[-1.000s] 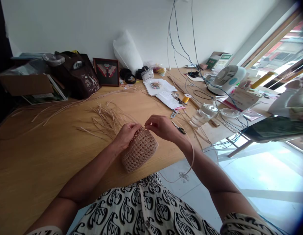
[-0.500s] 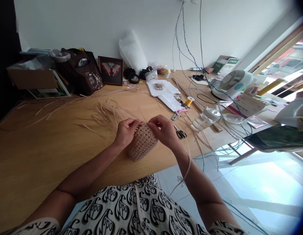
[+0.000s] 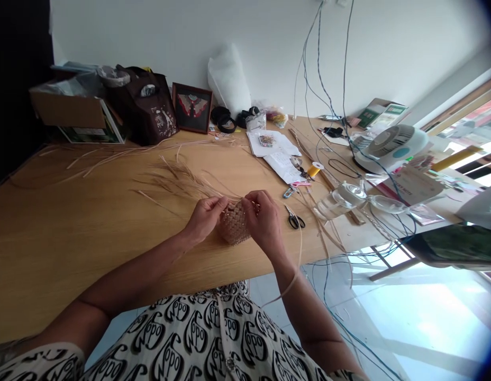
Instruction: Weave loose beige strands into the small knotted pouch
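A small woven basket (image 3: 234,226) of pale brown strips sits between my hands, just above or on the wooden table (image 3: 90,222). My left hand (image 3: 206,216) is closed in a pinch on its left upper edge. On the right side my right hand (image 3: 264,219) is closed too, its fingertips at the basket's upper edge, partly covering it. One long pale strip (image 3: 299,254) loops from near my right hand down over the forearm. Loose strips (image 3: 182,177) fan out beyond the basket. The exact strip between the fingertips is too small to make out.
Black scissors (image 3: 294,218) lie right of my right hand. Behind them are a yellow spool (image 3: 315,169), papers (image 3: 274,144) and a glass teapot (image 3: 341,198). A white fan (image 3: 392,148) stands further right. A dark bag (image 3: 148,111) and a framed piece (image 3: 192,108) stand along the wall.
The basket has tilted, so less of its side shows, and its lower end has moved away from me. My right hand has turned more over its edge. The whole view has shifted slightly.
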`<move>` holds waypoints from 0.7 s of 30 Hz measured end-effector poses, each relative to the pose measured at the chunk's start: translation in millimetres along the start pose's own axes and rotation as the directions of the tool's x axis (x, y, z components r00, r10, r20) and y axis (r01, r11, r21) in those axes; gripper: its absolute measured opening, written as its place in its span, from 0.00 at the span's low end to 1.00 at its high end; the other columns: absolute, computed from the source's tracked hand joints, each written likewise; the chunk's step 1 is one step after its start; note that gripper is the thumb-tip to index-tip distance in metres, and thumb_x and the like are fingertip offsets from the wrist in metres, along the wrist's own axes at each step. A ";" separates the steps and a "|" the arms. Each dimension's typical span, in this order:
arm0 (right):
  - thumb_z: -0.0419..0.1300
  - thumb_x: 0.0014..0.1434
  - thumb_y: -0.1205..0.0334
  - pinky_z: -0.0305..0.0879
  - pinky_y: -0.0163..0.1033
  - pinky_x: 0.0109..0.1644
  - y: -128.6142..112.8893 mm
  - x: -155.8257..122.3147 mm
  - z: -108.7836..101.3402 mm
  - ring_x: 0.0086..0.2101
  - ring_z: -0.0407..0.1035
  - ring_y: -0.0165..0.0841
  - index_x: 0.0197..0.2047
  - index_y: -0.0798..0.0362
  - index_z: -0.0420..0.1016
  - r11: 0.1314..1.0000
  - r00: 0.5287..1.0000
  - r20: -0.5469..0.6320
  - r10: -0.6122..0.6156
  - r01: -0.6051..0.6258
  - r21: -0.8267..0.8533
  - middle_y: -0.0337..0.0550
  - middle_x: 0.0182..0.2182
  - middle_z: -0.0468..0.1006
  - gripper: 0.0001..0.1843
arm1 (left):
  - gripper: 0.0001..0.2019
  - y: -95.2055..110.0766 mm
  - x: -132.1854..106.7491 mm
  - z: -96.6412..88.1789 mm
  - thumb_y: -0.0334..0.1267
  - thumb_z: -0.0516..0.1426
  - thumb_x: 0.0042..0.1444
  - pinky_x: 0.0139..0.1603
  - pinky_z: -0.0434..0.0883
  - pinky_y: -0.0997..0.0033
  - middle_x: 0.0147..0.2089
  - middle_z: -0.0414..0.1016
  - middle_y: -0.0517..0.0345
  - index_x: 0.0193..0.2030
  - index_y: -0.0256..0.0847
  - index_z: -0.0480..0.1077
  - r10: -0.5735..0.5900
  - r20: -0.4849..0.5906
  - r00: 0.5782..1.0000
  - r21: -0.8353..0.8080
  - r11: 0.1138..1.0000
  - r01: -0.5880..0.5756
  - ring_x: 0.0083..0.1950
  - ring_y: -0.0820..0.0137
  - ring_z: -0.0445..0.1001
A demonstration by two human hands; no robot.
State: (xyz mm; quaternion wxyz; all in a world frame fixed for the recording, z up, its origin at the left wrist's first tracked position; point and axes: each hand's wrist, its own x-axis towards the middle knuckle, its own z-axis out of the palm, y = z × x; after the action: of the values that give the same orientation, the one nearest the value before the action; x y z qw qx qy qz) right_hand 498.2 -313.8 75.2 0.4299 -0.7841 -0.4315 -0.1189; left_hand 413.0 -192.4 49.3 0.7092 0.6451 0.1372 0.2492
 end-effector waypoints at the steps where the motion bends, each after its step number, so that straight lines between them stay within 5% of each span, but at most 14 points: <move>1: 0.53 0.58 0.65 0.59 0.38 0.37 0.0 0.3 0.1 0.33 0.65 0.32 0.30 0.52 0.66 1.000 1.000 -0.007 0.008 -0.008 -0.007 0.41 0.30 0.71 0.05 | 0.17 1.0 0.2 0.1 0.49 0.56 0.52 0.39 0.66 0.72 0.29 0.75 0.56 0.27 0.35 0.74 0.005 0.002 1.000 0.007 1.000 -0.005 0.36 0.69 0.71; 13: 0.53 0.56 0.65 0.61 0.38 0.36 2.2 3.4 8.3 0.32 0.67 0.32 0.30 0.52 0.66 0.996 0.992 -0.090 0.084 -0.080 0.050 0.41 0.30 0.73 0.03 | 0.14 -11.0 7.6 7.0 0.47 0.58 0.50 0.36 0.68 0.72 0.26 0.74 0.57 0.27 0.36 0.72 -0.056 -0.217 0.975 -0.284 0.959 -0.008 0.30 0.72 0.72; 21: 0.55 0.54 0.64 0.63 0.37 0.33 5.2 10.7 10.5 0.29 0.67 0.31 0.28 0.53 0.67 0.988 0.985 -0.106 0.136 -0.128 0.080 0.40 0.27 0.72 0.04 | 0.14 -10.2 16.9 -4.4 0.46 0.60 0.48 0.38 0.67 0.73 0.27 0.75 0.57 0.25 0.35 0.73 -0.044 -0.090 0.995 -0.205 0.979 0.025 0.31 0.74 0.71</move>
State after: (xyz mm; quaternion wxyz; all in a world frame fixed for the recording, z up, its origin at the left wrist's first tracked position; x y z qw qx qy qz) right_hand 506.7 -300.8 71.9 0.4887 -0.7869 -0.3578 -0.1178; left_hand 426.7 -180.1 40.9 0.7683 0.5543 0.1555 0.2798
